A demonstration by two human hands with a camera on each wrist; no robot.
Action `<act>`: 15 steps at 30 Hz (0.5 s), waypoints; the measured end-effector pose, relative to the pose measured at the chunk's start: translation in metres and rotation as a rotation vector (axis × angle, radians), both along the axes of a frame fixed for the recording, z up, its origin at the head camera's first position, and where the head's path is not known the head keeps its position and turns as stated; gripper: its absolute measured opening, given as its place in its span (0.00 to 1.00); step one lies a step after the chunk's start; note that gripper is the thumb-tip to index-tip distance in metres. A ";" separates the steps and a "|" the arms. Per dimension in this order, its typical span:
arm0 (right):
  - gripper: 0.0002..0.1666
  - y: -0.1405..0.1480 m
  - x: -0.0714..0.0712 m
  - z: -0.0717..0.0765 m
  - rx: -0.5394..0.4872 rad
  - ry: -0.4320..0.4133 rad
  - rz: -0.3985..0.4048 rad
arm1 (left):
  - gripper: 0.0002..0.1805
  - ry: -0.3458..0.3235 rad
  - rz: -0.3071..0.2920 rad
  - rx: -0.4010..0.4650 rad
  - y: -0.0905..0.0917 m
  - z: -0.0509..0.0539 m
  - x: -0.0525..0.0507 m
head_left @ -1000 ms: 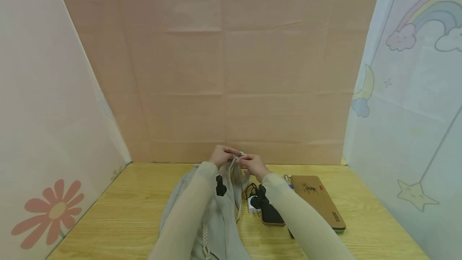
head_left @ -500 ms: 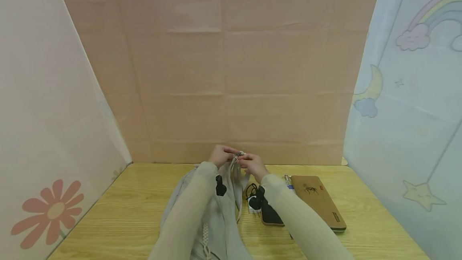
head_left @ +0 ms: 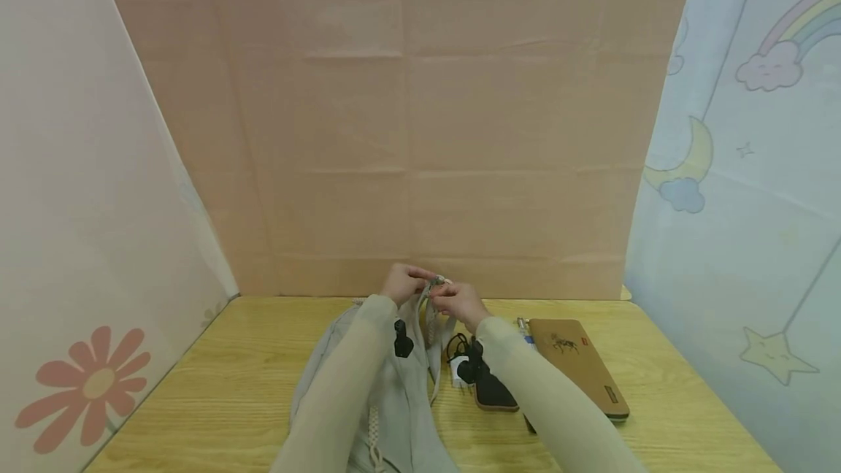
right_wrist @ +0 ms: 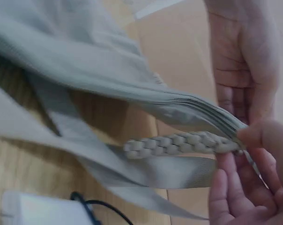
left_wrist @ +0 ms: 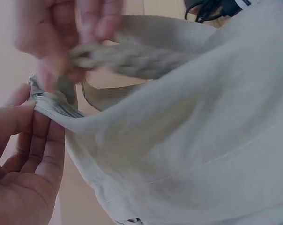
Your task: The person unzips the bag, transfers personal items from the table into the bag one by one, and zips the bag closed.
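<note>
Bag (head_left: 397, 393) of soft, pale grey cloth, slack and creased, lying near and just left of centre on the worktop (head_left: 217, 371), far end raised. Zip (right_wrist: 193, 104) along its edge, bunched into narrow folds toward the end; chunky braided pull (right_wrist: 174, 144) of pale cord there, beside a flat, looping strap (right_wrist: 179, 171). White charger (head_left: 456, 371) and dark phone (head_left: 493, 391) to the right.

Left grip (head_left: 404, 283) at the far end, narrow, pinching the bag's zip edge between thumb and fingers. Right grip (head_left: 460, 301) close opposite, thumb and fingers closed on the braided pull's end; zip slider hidden beneath. Forearms in cream sleeves (head_left: 555, 400) stretched from near to far, slanting inward, left across the bag, right above the phone.
</note>
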State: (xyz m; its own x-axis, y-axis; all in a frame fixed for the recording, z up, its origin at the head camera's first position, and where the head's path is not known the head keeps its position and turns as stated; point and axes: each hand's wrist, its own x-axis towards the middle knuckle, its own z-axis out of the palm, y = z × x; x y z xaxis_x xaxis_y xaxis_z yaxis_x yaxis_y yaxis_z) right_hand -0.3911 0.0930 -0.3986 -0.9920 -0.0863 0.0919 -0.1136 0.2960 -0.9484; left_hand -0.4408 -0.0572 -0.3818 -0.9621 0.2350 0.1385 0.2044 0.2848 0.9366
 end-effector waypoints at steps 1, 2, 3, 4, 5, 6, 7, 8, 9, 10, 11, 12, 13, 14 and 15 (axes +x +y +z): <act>0.11 0.000 0.001 0.000 0.023 -0.002 0.032 | 0.13 0.005 0.003 0.000 -0.001 0.000 0.000; 0.12 0.000 0.003 -0.001 0.044 -0.006 0.064 | 0.13 0.005 0.009 0.005 -0.001 0.000 -0.001; 0.13 0.001 0.004 -0.001 0.062 -0.011 0.099 | 0.13 0.003 0.015 0.010 -0.002 0.000 -0.001; 0.14 0.001 0.005 -0.002 0.072 -0.016 0.134 | 0.13 -0.002 0.021 0.016 -0.003 0.001 -0.002; 0.14 0.002 0.006 -0.003 0.074 -0.019 0.160 | 0.13 -0.003 0.025 0.021 -0.003 0.001 -0.002; 0.14 0.003 0.006 -0.003 0.071 -0.032 0.176 | 0.12 -0.004 0.028 0.025 -0.004 0.001 -0.002; 0.13 0.005 0.007 -0.004 0.070 -0.032 0.190 | 0.12 -0.003 0.028 0.026 -0.004 0.002 -0.002; 0.13 0.006 0.007 -0.005 0.063 -0.035 0.205 | 0.12 -0.005 0.023 0.030 -0.004 0.002 -0.002; 0.13 0.008 0.008 -0.006 0.063 -0.037 0.225 | 0.12 -0.002 0.019 0.027 -0.004 0.002 -0.002; 0.12 0.009 0.008 -0.007 0.062 -0.046 0.244 | 0.12 0.002 0.016 0.027 -0.004 0.002 -0.002; 0.12 0.011 0.009 -0.008 0.064 -0.056 0.264 | 0.12 0.004 0.013 0.027 -0.004 0.002 -0.002; 0.12 0.012 0.010 -0.009 0.065 -0.064 0.287 | 0.12 0.004 0.012 0.027 -0.004 0.002 -0.002; 0.12 0.013 0.011 -0.010 0.068 -0.067 0.311 | 0.12 0.003 0.012 0.030 -0.003 0.001 -0.002; 0.13 0.014 0.013 -0.010 0.068 -0.073 0.335 | 0.13 0.003 0.013 0.032 -0.003 0.001 -0.003; 0.13 0.016 0.014 -0.011 0.070 -0.080 0.351 | 0.13 0.003 0.013 0.033 -0.003 0.001 -0.003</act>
